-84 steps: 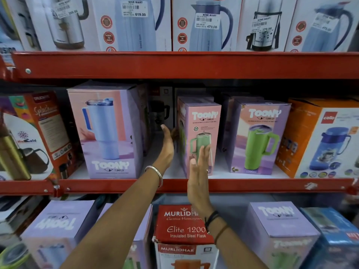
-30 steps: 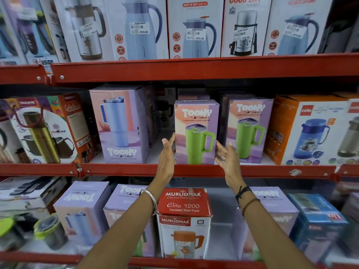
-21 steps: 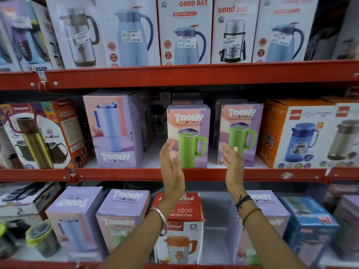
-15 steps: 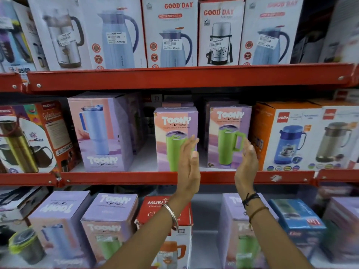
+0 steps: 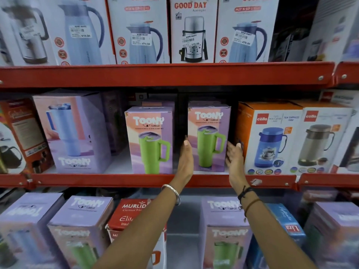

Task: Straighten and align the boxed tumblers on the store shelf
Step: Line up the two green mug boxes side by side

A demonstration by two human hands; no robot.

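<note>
Two pink-and-purple Toony tumbler boxes with green mugs stand upright, facing front, on the middle red shelf [image 5: 116,180]. One Toony box [image 5: 149,121] is at the centre. The other, the right box [image 5: 210,121], sits slightly further back. My left hand [image 5: 186,162] lies flat against the right box's left side. My right hand [image 5: 234,160] is flat at its right side, squeezed in beside the orange Cello box [image 5: 250,136]. A larger Toony box [image 5: 77,136] with a blue tumbler stands to the left, turned slightly.
More tumbler boxes sit behind the front ones. A second Cello box [image 5: 318,140] stands at the right and an orange flask box [image 5: 23,133] at the far left. Jug boxes [image 5: 139,32] fill the upper shelf. Toony boxes [image 5: 81,220] and a red Murlidhar box [image 5: 132,214] are below.
The centre box, angled earlier, now faces front. Both hands have left it and moved right to flank the right Toony box. The view has shifted closer and to the right.
</note>
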